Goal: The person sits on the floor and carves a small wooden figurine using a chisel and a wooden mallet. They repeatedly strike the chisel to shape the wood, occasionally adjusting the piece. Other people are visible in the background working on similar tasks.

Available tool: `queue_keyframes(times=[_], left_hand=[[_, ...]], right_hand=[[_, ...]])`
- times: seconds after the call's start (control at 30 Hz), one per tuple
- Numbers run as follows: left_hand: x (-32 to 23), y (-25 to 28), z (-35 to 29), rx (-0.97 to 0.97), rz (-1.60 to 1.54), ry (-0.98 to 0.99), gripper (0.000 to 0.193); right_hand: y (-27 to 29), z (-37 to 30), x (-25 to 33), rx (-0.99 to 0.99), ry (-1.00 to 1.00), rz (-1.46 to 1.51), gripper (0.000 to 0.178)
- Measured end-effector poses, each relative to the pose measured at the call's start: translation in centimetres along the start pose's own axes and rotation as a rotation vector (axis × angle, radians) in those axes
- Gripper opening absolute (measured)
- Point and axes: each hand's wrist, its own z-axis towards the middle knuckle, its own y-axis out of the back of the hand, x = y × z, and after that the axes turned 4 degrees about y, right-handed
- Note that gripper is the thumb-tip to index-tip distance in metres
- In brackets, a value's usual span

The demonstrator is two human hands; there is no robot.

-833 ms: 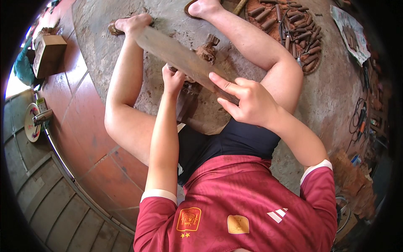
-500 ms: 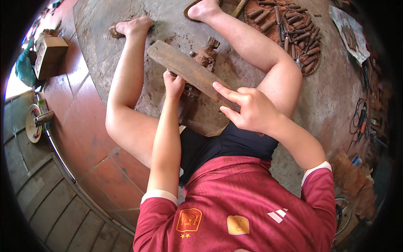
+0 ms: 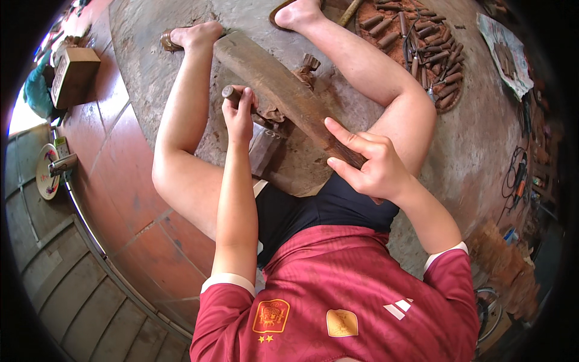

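My right hand (image 3: 377,161) is closed round the narrow end of a long, flat wooden mallet (image 3: 271,75), which slants up and left across my lap. My left hand (image 3: 239,117) grips a chisel by its round handle (image 3: 230,92), the butt sticking out above the fist. The chisel's tip points toward a brown carved wood piece (image 3: 309,67) on the floor between my legs, largely covered by the mallet. The mallet's broad end stands just beyond the chisel handle, apart from it. Nearer to me lies a dark wooden block (image 3: 265,151).
At the far right, many wooden-handled chisels (image 3: 443,57) lie in a round tray of reddish dust. A sheet of paper (image 3: 505,57) with flat pieces on it is beside them. A cable and tool (image 3: 518,181) are on the right. A box (image 3: 75,75) stands on the left tiles.
The mallet has shifted right and lifted toward me, along with my right hand. My left hand has moved slightly left, and the chisel handle's butt now shows.
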Motion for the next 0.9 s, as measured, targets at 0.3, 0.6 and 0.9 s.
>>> queue_keyframes(times=[0.3, 0.6, 0.9], left_hand=[[-0.6, 0.5, -1.4, 0.067, 0.102, 0.054, 0.008], [-0.9, -0.1, -2.4, -0.035, 0.046, -0.122, 0.009], [-0.1, -0.3, -2.5, -0.098, 0.282, -0.046, 0.02]], right_hand=[[-0.4, -1.1, -0.9, -0.022, -0.006, 0.021, 0.065], [0.1, -1.2, -0.8, 0.026, -0.022, 0.006, 0.064], [-0.1, -0.7, 0.4, -0.01, -0.023, 0.109, 0.06]])
